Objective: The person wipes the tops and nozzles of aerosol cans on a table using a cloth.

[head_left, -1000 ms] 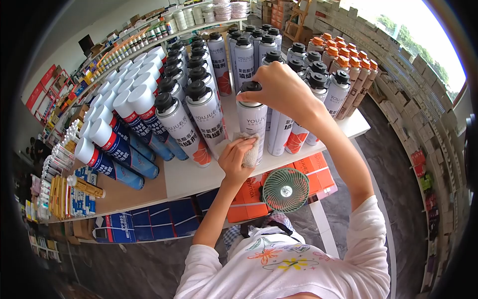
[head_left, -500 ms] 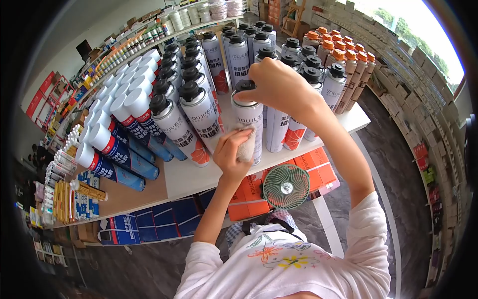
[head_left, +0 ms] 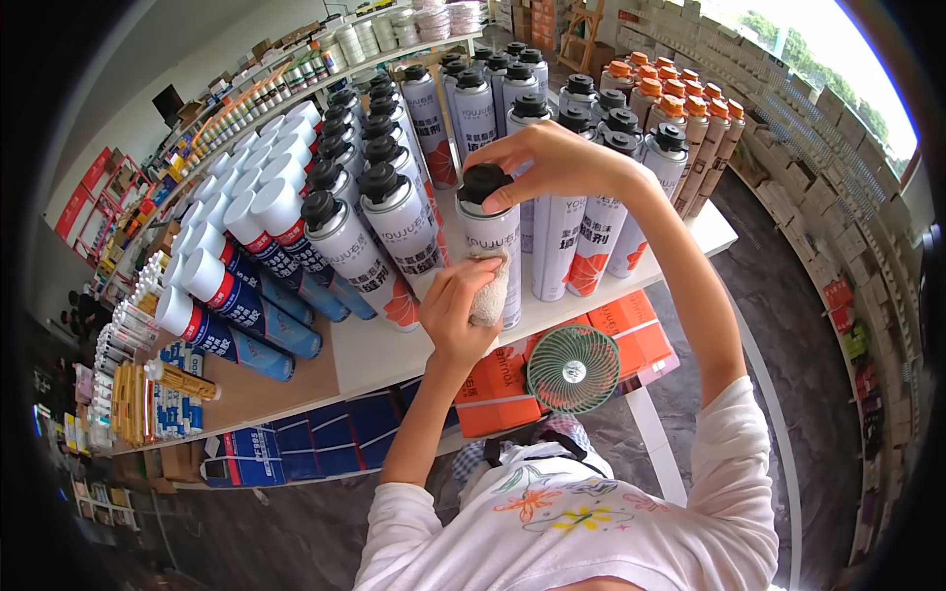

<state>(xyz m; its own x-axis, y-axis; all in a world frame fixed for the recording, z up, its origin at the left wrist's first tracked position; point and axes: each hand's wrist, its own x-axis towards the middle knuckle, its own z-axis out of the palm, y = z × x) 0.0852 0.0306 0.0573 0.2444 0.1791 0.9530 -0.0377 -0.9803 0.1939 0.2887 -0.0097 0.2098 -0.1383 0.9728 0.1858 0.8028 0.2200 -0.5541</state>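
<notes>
A white spray foam can (head_left: 481,225) with a black cap (head_left: 484,182) stands upright near the front edge of the table. My right hand (head_left: 564,164) reaches over from the right, its thumb and fingers curled around the can's top at the cap. Lower down, my left hand (head_left: 456,310) is closed on a beige cloth (head_left: 491,295) and presses it against the can's side. More cans of the same kind stand close by, among them one on the left (head_left: 360,258) and one on the right (head_left: 598,231).
White-capped blue cans (head_left: 246,315) fill the table's left side, some leaning. Orange-capped cans (head_left: 696,148) stand at the back right. Below the front edge are a green round fan (head_left: 574,372), orange boxes (head_left: 493,394) and blue boxes (head_left: 296,448).
My right hand has shifted slightly left and lowered at the cap, its fingers more extended, so more of the cap shows. The cloth stays against the can, slightly turned.
</notes>
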